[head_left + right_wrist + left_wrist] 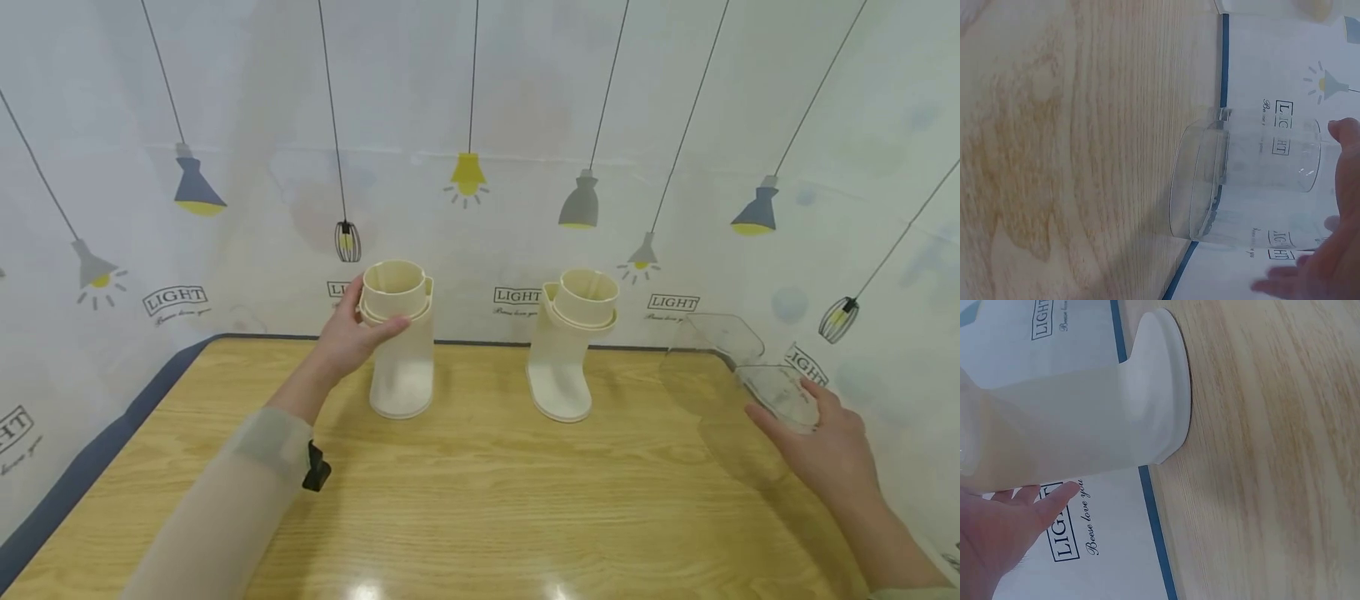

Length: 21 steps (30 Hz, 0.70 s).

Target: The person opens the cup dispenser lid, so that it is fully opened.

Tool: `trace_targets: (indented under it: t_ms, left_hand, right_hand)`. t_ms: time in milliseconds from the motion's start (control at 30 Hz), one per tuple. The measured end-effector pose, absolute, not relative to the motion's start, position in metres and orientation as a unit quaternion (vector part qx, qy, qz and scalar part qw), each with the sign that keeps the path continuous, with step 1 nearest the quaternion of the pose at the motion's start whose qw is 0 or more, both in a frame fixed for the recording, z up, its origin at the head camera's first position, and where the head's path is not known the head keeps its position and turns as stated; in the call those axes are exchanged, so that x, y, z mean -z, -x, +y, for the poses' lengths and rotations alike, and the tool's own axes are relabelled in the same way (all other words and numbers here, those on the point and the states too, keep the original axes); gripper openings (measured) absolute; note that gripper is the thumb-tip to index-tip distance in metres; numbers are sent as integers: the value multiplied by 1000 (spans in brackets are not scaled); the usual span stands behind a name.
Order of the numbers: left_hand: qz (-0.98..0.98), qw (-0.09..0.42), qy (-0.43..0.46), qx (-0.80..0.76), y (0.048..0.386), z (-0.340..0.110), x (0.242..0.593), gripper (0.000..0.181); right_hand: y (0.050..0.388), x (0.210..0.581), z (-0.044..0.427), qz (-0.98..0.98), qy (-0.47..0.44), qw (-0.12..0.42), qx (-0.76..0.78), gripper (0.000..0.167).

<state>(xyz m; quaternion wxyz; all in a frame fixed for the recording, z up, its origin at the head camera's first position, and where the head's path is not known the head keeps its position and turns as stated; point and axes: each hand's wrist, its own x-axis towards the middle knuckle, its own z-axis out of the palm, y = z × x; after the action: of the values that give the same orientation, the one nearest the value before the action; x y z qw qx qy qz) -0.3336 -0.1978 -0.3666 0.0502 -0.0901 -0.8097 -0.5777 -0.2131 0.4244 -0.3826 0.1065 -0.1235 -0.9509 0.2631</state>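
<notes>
My left hand (348,337) holds the round upper part of a cream plastic stand (403,375), thumb across its front and fingers at its far left side. The left wrist view shows this stand's curved foot (1160,394) on the table. A matching stand (558,375) is upright to its right. At the table's right side, my right hand (828,442) is spread around the top of a clear plastic container (776,396). In the right wrist view, fingers and thumb look apart from the container (1272,175); contact is hard to judge.
A second clear container (712,333) is behind the first, near the back right corner. Both stands are close to the back edge of the wood-grain table (480,500). A sheet printed with lamps (480,100) hangs behind and around the sides.
</notes>
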Motion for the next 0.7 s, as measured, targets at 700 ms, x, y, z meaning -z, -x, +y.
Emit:
trace_targets:
  t_ms: [700]
  left_hand:
    - [-823,61,90,558,304,-238,367,103]
  right_hand:
    - [197,343,313,-900,-109,290,-308,65]
